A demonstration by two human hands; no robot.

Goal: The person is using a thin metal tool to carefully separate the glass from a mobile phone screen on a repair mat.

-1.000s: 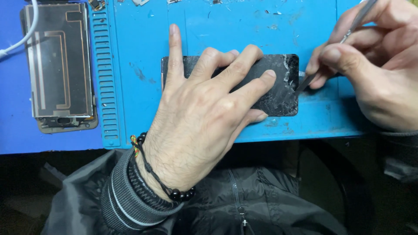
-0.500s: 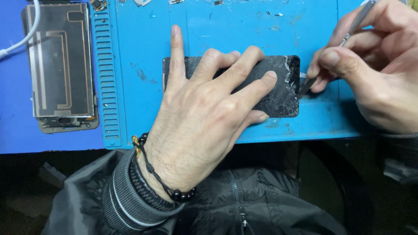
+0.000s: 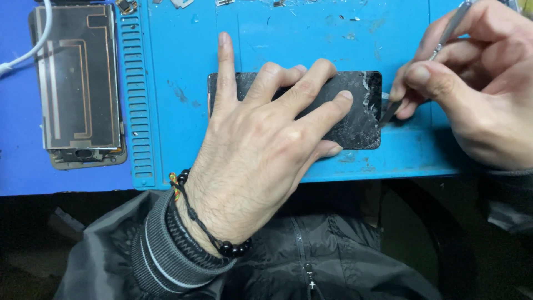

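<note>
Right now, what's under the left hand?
The left hand lies flat on a cracked dark phone screen on the blue mat. The screen's middle is covered by the hand. The right hand holds a metal tool at its right edge.

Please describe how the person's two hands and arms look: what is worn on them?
Both hands are bare, without gloves. The left hand comes out of a dark grey jacket sleeve with a ribbed, striped cuff. Its wrist has a black bead bracelet and a black cord with a small coloured knot. The right hand shows a dark cuff at the wrist.
</note>
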